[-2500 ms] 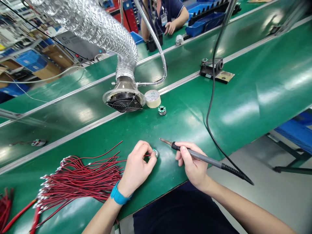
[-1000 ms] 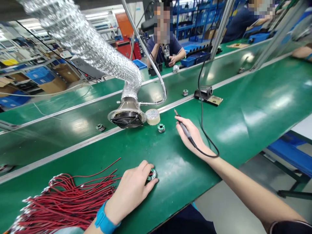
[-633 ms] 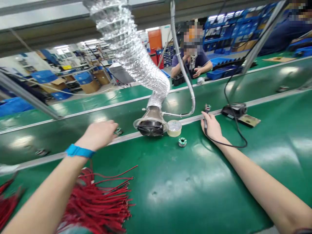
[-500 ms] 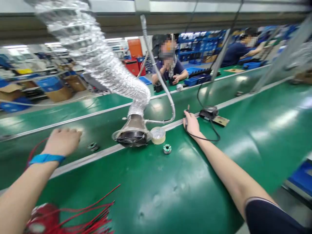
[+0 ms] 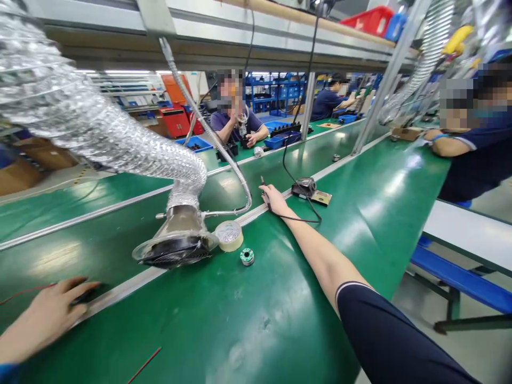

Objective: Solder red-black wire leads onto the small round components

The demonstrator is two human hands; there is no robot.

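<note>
My right hand (image 5: 274, 199) is closed around a soldering iron (image 5: 263, 184), its tip pointing up and away over the metal strip. The iron's black cable loops by my wrist. At the left, the fingers of my left hand (image 5: 48, 312) close around a small dark part (image 5: 86, 293), mostly hidden by the fingers, beside the strip. A thin red wire (image 5: 28, 292) runs behind that hand. Between my hands, a small round part with a green top (image 5: 247, 257) stands on the green bench (image 5: 208, 320), close to a tape roll (image 5: 229, 236).
A fume hood (image 5: 176, 250) on a silver duct (image 5: 132, 149) hangs left of the tape. Right of my hand sits a black iron stand (image 5: 304, 186). A red wire end (image 5: 144, 364) lies up front. Co-workers sit across the line and at the far right.
The view has swung right. My left hand has come down beside the strip and now grips a dark part. My right hand keeps the soldering iron in about the same place.
</note>
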